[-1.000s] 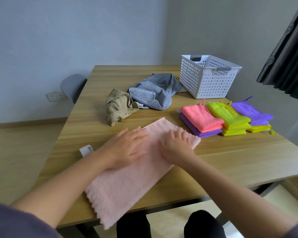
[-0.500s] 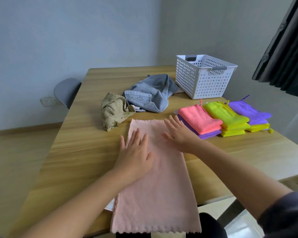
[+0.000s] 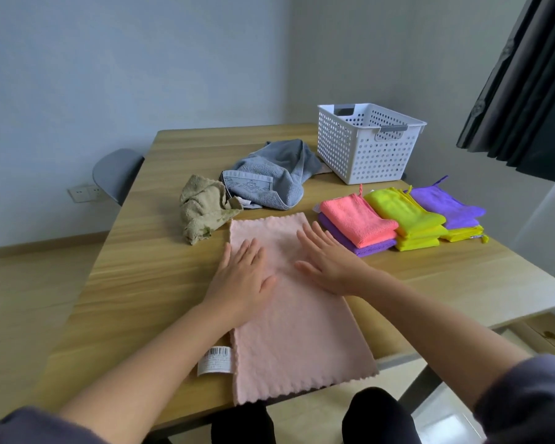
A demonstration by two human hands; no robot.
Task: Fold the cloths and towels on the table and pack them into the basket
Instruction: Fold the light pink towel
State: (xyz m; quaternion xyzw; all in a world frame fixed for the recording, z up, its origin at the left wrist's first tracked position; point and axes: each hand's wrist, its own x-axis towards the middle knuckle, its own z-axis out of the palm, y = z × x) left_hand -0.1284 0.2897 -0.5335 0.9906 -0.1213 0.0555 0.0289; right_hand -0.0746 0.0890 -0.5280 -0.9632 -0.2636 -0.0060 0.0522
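Head view: I see my left hand [image 3: 242,277] and right hand [image 3: 329,262] pressing flat, fingers straight, on the pink towel [image 3: 295,331] spread at the table's [image 3: 135,283] near edge; the basket [image 3: 367,144] stands far right.

Both hands, left [image 3: 242,277] and right [image 3: 329,261], apparently press flat on the pink towel [image 3: 295,331].

My left hand [image 3: 242,277] and right hand [image 3: 329,267] lie flat on the long pale-pink fleece towel [image 3: 298,341]. Behind it to the left sits the crumpled beige cloth [image 3: 202,216], and straight behind it the rumpled grey terry towel [image 3: 269,174]. To its right are the stacks of folded bright microfibre cloths [image 3: 404,219], and farther behind on the right the white perforated plastic basket [image 3: 366,149].
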